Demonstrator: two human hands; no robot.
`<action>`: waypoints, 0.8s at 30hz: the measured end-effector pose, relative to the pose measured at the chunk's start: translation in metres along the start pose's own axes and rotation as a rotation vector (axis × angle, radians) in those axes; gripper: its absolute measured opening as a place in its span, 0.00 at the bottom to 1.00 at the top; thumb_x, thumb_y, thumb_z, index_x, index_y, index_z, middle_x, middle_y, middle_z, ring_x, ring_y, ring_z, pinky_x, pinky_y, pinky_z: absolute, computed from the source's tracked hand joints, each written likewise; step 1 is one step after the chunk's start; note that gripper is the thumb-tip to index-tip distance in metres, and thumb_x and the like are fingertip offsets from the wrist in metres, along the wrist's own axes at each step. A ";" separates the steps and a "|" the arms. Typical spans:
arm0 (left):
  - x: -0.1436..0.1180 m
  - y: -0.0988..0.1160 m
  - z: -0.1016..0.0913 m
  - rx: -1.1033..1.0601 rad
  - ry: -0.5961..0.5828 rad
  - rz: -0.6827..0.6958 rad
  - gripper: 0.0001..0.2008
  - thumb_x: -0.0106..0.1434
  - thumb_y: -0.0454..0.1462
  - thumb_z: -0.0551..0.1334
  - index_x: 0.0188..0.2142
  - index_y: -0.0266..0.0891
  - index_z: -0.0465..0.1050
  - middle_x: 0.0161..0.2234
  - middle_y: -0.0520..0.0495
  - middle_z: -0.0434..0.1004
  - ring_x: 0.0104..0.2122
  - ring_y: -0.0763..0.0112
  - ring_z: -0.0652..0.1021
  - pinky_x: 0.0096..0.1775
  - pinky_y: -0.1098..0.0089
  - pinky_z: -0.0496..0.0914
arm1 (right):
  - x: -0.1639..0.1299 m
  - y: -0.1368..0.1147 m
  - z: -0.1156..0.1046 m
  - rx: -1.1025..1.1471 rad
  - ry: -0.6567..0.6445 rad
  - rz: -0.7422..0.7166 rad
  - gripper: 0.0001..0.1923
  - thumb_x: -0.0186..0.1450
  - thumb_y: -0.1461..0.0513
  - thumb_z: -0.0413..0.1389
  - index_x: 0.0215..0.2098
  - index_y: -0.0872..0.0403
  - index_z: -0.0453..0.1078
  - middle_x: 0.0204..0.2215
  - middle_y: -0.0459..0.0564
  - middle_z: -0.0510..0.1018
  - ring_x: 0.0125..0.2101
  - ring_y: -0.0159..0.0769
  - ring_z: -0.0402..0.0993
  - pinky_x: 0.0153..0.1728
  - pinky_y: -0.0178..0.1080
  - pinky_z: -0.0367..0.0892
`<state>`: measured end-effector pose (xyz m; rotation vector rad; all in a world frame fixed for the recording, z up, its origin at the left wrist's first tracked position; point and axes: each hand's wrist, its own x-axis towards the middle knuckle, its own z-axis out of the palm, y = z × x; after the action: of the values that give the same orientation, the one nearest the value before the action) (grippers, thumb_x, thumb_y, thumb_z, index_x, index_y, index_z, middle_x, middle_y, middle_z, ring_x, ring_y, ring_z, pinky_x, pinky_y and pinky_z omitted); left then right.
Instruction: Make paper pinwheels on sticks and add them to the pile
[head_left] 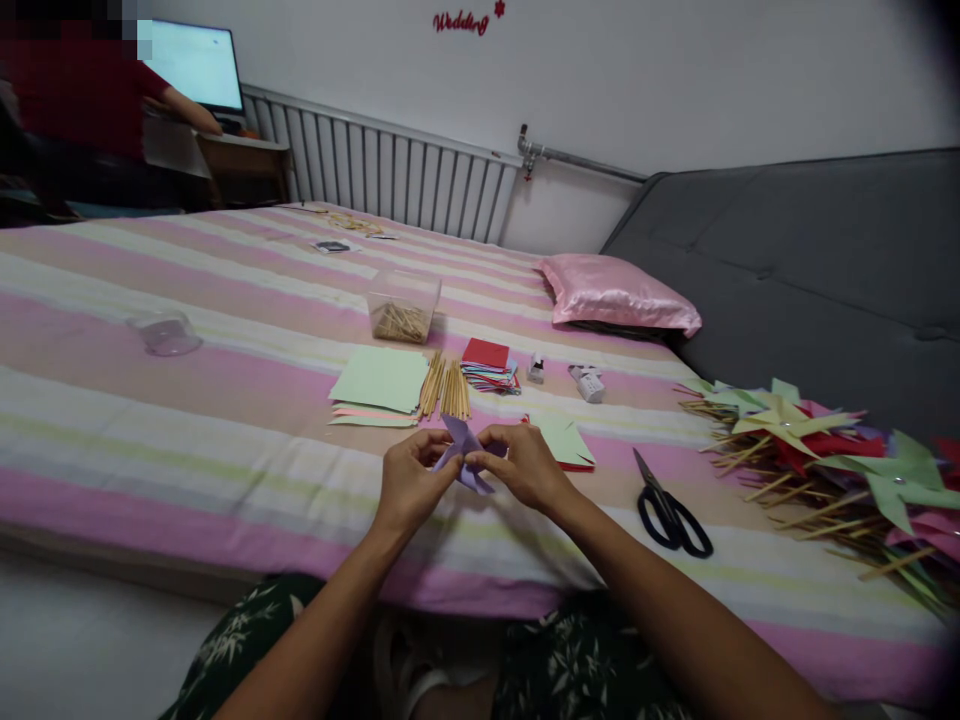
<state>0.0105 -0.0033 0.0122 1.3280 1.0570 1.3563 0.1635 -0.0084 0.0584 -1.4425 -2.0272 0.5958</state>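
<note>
A folded purple paper piece (464, 450), shaped like a pinwheel head, is held above the striped bed (225, 400) between both my hands. My left hand (409, 478) pinches its left side and my right hand (525, 465) pinches its right side, fingertips meeting at the centre. Just beyond them lie a stack of pale green paper sheets (381, 385), a bundle of wooden sticks (445, 388) and a pile of red and mixed coloured paper squares (489, 364). More green and red paper (570, 445) lies beside my right hand.
Black scissors (667, 508) lie right of my hands. A heap of finished paper pinwheels on sticks (840, 460) fills the right edge. A clear box of sticks (403, 305), a clear lid (166, 333), a pink pillow (619, 293) and a stapler (587, 382) sit farther back. A person in red sits at a desk, far left.
</note>
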 end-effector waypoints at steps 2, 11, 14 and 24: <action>0.000 -0.001 0.000 -0.016 -0.005 -0.011 0.12 0.46 0.33 0.67 0.33 0.34 0.75 0.28 0.46 0.80 0.26 0.68 0.78 0.29 0.72 0.71 | 0.000 0.000 0.000 0.006 -0.003 0.000 0.06 0.57 0.60 0.59 0.28 0.54 0.76 0.26 0.47 0.80 0.28 0.34 0.73 0.32 0.34 0.60; -0.002 -0.002 0.002 0.021 0.009 -0.033 0.11 0.46 0.33 0.66 0.33 0.34 0.75 0.27 0.46 0.80 0.26 0.68 0.78 0.29 0.73 0.71 | -0.001 0.000 0.002 0.034 0.003 0.019 0.06 0.58 0.60 0.58 0.27 0.55 0.75 0.25 0.46 0.79 0.27 0.34 0.73 0.31 0.34 0.60; -0.003 -0.003 0.002 0.005 0.007 -0.044 0.11 0.46 0.32 0.66 0.33 0.35 0.75 0.26 0.47 0.80 0.25 0.68 0.78 0.28 0.73 0.70 | -0.002 -0.002 0.003 0.010 0.013 0.030 0.06 0.57 0.60 0.59 0.26 0.55 0.74 0.24 0.46 0.79 0.26 0.34 0.72 0.31 0.34 0.59; -0.002 0.000 0.002 -0.015 0.014 -0.042 0.11 0.46 0.32 0.66 0.32 0.35 0.74 0.26 0.47 0.79 0.26 0.68 0.78 0.29 0.73 0.70 | -0.001 -0.002 0.002 -0.083 -0.025 -0.006 0.12 0.60 0.57 0.56 0.23 0.56 0.72 0.20 0.45 0.76 0.23 0.31 0.67 0.29 0.33 0.55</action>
<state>0.0125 -0.0054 0.0122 1.2804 1.0759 1.3419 0.1614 -0.0098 0.0579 -1.4835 -2.0970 0.5349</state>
